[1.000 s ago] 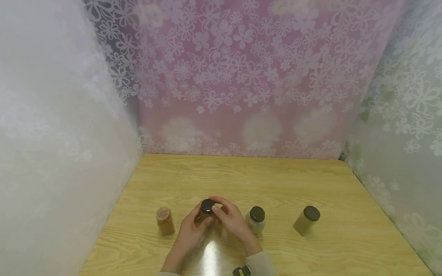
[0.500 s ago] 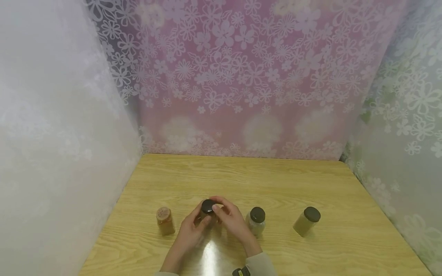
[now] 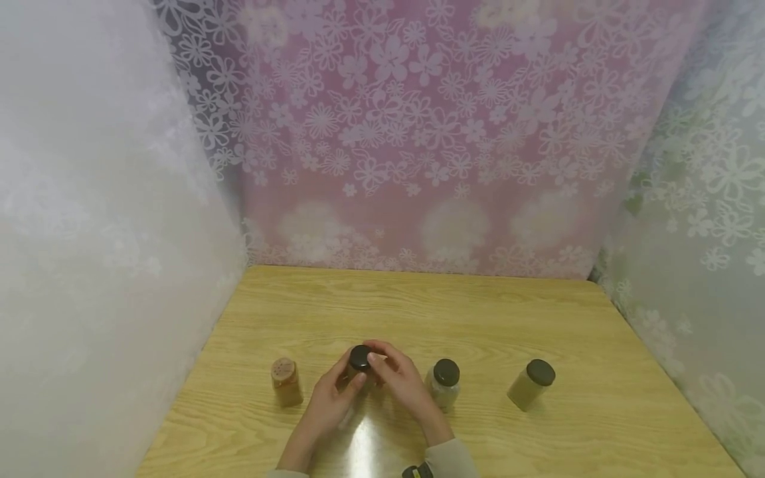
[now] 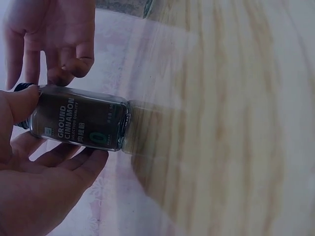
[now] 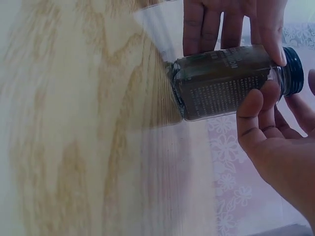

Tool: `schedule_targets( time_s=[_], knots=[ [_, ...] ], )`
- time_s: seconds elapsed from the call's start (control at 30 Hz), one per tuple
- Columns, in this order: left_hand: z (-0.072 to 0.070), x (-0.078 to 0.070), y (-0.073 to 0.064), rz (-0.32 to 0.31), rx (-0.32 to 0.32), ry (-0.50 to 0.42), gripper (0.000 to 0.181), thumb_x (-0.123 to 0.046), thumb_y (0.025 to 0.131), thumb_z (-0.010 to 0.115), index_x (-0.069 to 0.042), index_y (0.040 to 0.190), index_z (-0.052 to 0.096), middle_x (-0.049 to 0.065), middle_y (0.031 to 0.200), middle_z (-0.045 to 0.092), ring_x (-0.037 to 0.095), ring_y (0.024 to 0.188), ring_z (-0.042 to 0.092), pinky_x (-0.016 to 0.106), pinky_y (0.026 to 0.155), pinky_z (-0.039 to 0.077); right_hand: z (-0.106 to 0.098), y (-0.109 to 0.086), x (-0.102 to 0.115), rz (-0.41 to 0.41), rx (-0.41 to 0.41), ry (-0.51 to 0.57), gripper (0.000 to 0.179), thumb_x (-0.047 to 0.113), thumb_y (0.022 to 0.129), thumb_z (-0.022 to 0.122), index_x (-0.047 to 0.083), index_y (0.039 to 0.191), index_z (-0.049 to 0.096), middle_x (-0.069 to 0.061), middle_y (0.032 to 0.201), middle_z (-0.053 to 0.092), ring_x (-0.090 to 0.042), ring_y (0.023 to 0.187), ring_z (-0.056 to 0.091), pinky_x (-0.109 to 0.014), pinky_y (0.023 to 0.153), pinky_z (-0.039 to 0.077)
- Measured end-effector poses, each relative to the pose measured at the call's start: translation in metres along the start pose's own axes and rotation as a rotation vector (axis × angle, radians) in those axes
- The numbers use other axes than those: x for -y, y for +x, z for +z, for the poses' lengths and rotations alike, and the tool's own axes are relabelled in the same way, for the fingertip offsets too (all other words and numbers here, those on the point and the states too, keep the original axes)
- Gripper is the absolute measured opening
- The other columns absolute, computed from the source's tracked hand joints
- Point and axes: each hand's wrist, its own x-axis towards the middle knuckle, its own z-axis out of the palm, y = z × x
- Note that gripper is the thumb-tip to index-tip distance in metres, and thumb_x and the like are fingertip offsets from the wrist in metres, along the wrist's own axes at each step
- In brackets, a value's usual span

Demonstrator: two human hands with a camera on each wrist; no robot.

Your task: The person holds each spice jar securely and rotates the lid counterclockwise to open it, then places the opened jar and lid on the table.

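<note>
A glass jar (image 4: 78,118) labelled ground cinnamon, full of brown powder, stands upright with its base at the table in the left wrist view. My left hand (image 3: 329,396) grips its body, thumb near the neck and fingers behind. From the other side, my right hand (image 3: 404,382) holds the black lid (image 3: 360,357) between thumb and fingers. The lid sits on the jar's neck in the right wrist view, where the fingertips (image 5: 251,103) of my right hand lie right by the neck. In the head view, my hands hide much of the jar's body.
Left of my hands stands a jar of reddish-brown spice (image 3: 287,384) with a holed top. A clear jar with a black lid (image 3: 446,373) is close by my right forearm. Farther right is a greenish jar (image 3: 527,390). The wood-grain table (image 3: 418,299) meets a floral curtain (image 3: 406,166) behind.
Both hands stay on the cinnamon jar in nearly the same place. The other jars have not moved on the table.
</note>
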Motion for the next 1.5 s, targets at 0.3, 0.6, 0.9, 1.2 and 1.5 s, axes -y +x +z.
schedule_targets(
  time_s=[0.3, 0.6, 0.9, 1.2, 1.5],
  knots=[
    [-0.0006, -0.0022, -0.0006, -0.010, 0.034, -0.026, 0.064, -0.035, 0.102, 0.057, -0.011, 0.156, 0.032, 0.021, 0.152, 0.042, 0.045, 0.133, 0.047, 0.058, 0.108, 0.042, -0.0009, -0.0017, -0.0007, 0.013, -0.013, 0.051, 0.040, 0.020, 0.103, 0.057, 0.007, 0.139, 0.046, -0.020, 0.140, 0.052, -0.024, 0.095, 0.061, -0.035, 0.078, 0.056],
    [0.0005, -0.0024, -0.0006, -0.011, 0.010, -0.049, 0.062, -0.034, 0.100, 0.059, -0.016, 0.155, 0.036, 0.018, 0.153, 0.042, 0.042, 0.137, 0.045, 0.056, 0.112, 0.037, -0.0032, -0.0014, -0.0040, -0.026, 0.009, 0.030, 0.035, 0.019, 0.104, 0.054, 0.004, 0.136, 0.053, -0.020, 0.137, 0.054, -0.021, 0.087, 0.060, -0.029, 0.074, 0.055],
    [-0.0017, -0.0014, -0.0012, 0.018, 0.066, -0.063, 0.061, -0.032, 0.103, 0.056, -0.016, 0.157, 0.031, 0.012, 0.150, 0.049, 0.039, 0.137, 0.045, 0.062, 0.110, 0.037, -0.0017, -0.0021, -0.0030, 0.014, 0.019, -0.031, 0.047, 0.025, 0.097, 0.067, 0.014, 0.139, 0.049, -0.012, 0.141, 0.051, -0.019, 0.088, 0.060, -0.032, 0.078, 0.056],
    [-0.0014, -0.0014, -0.0006, -0.016, 0.039, -0.047, 0.061, -0.036, 0.102, 0.056, -0.019, 0.156, 0.033, 0.011, 0.152, 0.046, 0.038, 0.138, 0.044, 0.062, 0.110, 0.036, -0.0030, -0.0044, -0.0003, 0.003, 0.027, -0.008, 0.042, 0.021, 0.100, 0.063, 0.008, 0.137, 0.047, -0.017, 0.145, 0.048, -0.026, 0.093, 0.061, -0.035, 0.080, 0.056],
    [-0.0020, -0.0018, -0.0007, 0.001, 0.055, -0.033, 0.064, -0.035, 0.103, 0.055, -0.011, 0.157, 0.029, 0.019, 0.156, 0.038, 0.046, 0.139, 0.038, 0.067, 0.111, 0.030, -0.0051, -0.0033, -0.0007, -0.014, 0.044, -0.046, 0.041, 0.022, 0.104, 0.054, 0.012, 0.144, 0.051, -0.014, 0.143, 0.052, -0.033, 0.088, 0.059, -0.039, 0.075, 0.057]
  ],
)
